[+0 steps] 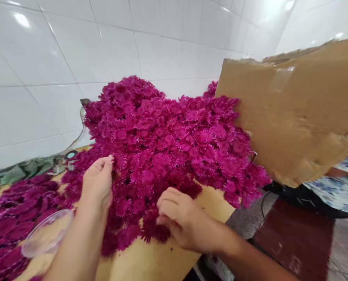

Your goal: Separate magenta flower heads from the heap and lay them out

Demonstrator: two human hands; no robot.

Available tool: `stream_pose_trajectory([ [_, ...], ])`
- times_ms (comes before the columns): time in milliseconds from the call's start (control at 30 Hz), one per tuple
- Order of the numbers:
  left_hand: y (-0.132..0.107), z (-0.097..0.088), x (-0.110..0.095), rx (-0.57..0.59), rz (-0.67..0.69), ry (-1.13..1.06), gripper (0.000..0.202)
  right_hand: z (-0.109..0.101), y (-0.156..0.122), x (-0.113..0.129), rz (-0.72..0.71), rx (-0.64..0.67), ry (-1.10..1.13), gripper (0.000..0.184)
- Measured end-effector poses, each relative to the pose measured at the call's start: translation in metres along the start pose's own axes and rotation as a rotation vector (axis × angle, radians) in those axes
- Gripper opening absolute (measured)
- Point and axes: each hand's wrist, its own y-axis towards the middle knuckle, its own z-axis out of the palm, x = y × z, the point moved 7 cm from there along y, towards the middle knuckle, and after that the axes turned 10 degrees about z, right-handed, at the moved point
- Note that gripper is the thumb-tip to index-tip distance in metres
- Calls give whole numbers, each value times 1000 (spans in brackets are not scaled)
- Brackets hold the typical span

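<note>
Magenta heap of loose daisy-like flower heads (168, 132) covers the pale yellow wooden tabletop (150, 261) beside a brown cardboard sheet (297, 109); I note my left hand (97, 181) laid on its near slope, fingers together, grip unclear, my right hand (179, 220) curled around blooms (154, 230) at its front edge, a clear plastic cup (46, 234) by the left forearm.

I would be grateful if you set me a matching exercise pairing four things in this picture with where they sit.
1 heap of magenta flower heads
2 torn brown cardboard sheet
3 clear round plastic container
4 crumpled green cloth

A left edge, halfway up
B upper right
C centre of the picture
D lower left corner

Pairs: 1-C, 2-B, 3-D, 4-A
</note>
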Motion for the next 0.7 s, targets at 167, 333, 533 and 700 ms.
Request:
stream_pose_trajectory([
  [167,-24,28,14,321,-151,8,40,-44,14,-78,495,-406,-97,6],
  [333,-48,46,33,478,-254,25,40,-42,25,-75,575,-417,153,22],
  [533,-56,56,29,633,-76,179,30,-16,33,-68,579,-329,239,7],
  [700,-48,55,23,548,82,258,21,-13,30,-71,569,-379,371,8],
])
